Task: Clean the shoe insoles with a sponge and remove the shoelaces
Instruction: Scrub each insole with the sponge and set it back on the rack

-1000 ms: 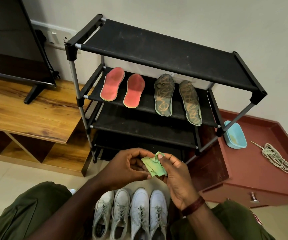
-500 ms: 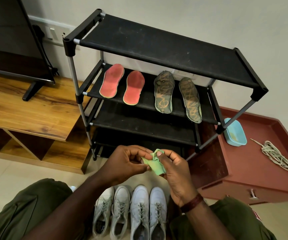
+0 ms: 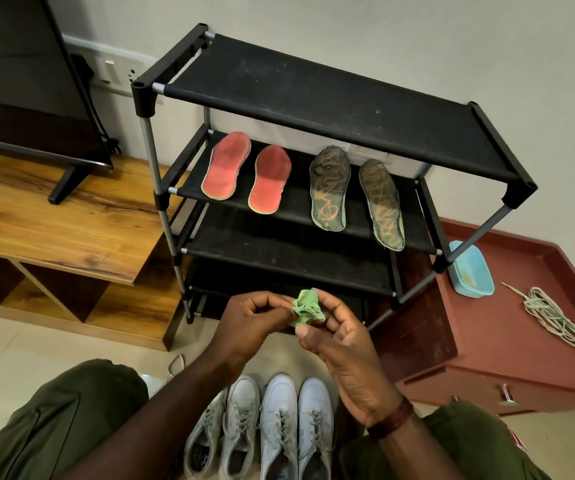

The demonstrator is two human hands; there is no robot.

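Two grips hold the green sponge (image 3: pixel 307 308) above the shoes (image 3: pixel 279 410): left grip (image 3: pixel 248 320) pinching its edge, right grip (image 3: pixel 341 341) curled round it. It's scrunched tighter than a moment ago, ready, I'd guess, for the insoles (image 3: pixel 329 188) on the second shelf of the rack (image 3: pixel 313 95). All four shoes remain laced.

The left hand (image 3: pixel 248 320) and right hand (image 3: pixel 343 355) pinch a crumpled green sponge (image 3: pixel 307 310) in front of a black shoe rack (image 3: pixel 313 88).
Two red insoles (image 3: pixel 225 166) and two dark patterned insoles (image 3: pixel 329 188) lie on its second shelf; four pale laced shoes (image 3: pixel 279 420) stand on the floor below the hands; a blue tub (image 3: pixel 471 270) and coiled laces (image 3: pixel 556 318) rest on the red cabinet (image 3: pixel 504 348).
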